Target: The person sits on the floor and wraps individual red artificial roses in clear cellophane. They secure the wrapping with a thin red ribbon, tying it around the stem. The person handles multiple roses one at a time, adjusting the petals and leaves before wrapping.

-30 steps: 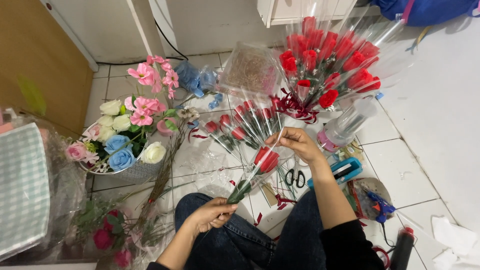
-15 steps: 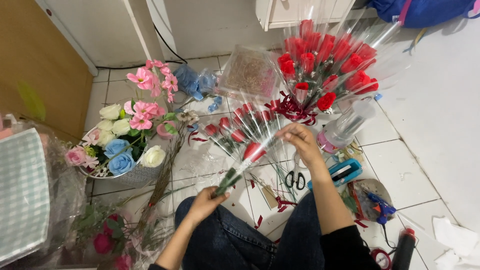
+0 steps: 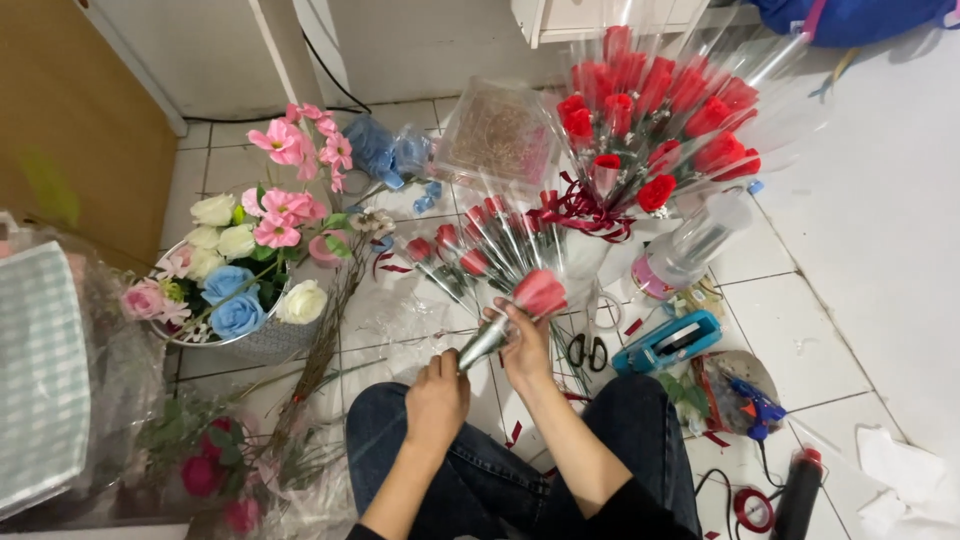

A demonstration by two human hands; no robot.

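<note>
You sat on a white tiled floor (image 3: 800, 290) with your knees in dark jeans (image 3: 480, 470) drawn up in front of you. The biggest thing before you was the large bunch of red roses in clear sleeves (image 3: 665, 110), fanned out at the top right and tied with dark red ribbon. To the left stood a round basket (image 3: 255, 340) packed with pink, white and blue artificial flowers. Between the two, a smaller row of wrapped red roses (image 3: 475, 245) lay flat on the tiles, just beyond your hands. A clear box of brown filler (image 3: 500, 130) sat behind that row.

Your right hand (image 3: 525, 345) was clenched around the upper stem of a single red rose in a clear wrap (image 3: 520, 305), right below the bloom. Your left hand (image 3: 437, 395) grasped the lower end of that same stem, so the rose slanted up to the right over your lap.

Smaller items lay to your right: a blue tape dispenser (image 3: 667, 342), a blue glue gun (image 3: 752, 405), and black scissors (image 3: 587, 350) touching the floor beside your right wrist.
</note>
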